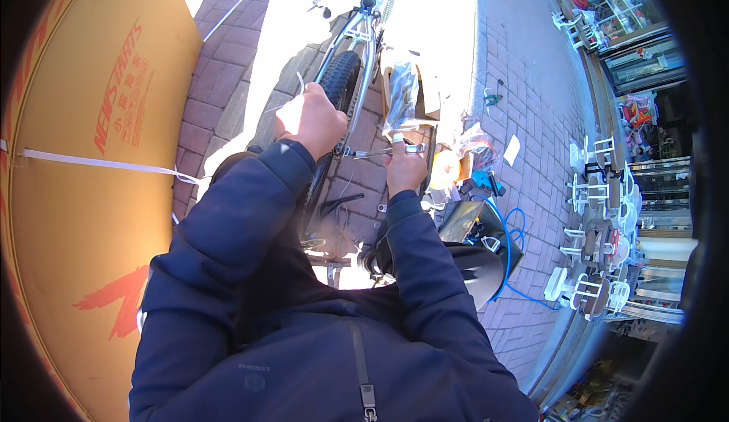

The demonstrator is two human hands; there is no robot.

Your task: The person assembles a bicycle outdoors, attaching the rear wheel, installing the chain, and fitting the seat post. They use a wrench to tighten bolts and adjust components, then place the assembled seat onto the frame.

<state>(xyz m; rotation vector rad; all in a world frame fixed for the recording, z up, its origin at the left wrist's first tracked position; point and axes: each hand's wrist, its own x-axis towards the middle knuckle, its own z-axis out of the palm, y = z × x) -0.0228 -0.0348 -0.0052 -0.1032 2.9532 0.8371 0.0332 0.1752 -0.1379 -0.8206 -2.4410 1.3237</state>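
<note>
A bicycle wheel with a knobbly black tyre [341,77] stands between my knees, inside a silver bicycle frame [370,50]. My left hand [313,121] is closed in a fist against the left side of the tyre. Thin white strips [301,82] poke out beside its fingers; what the fist grips is hidden. To the right of the wheel, my right hand [405,170] is closed around a slim metal wrench [368,153]. The wrench points left toward the wheel's side, and I cannot tell whether its end touches the frame.
A tall orange-brown carton [99,65] with a white strap [106,162] walls off the left. An opened cardboard box [430,102] holds plastic-wrapped parts. By my right knee sit a dark tool box [480,228] and a blue hose [519,223]. White-framed seats [596,194] line the shopfront.
</note>
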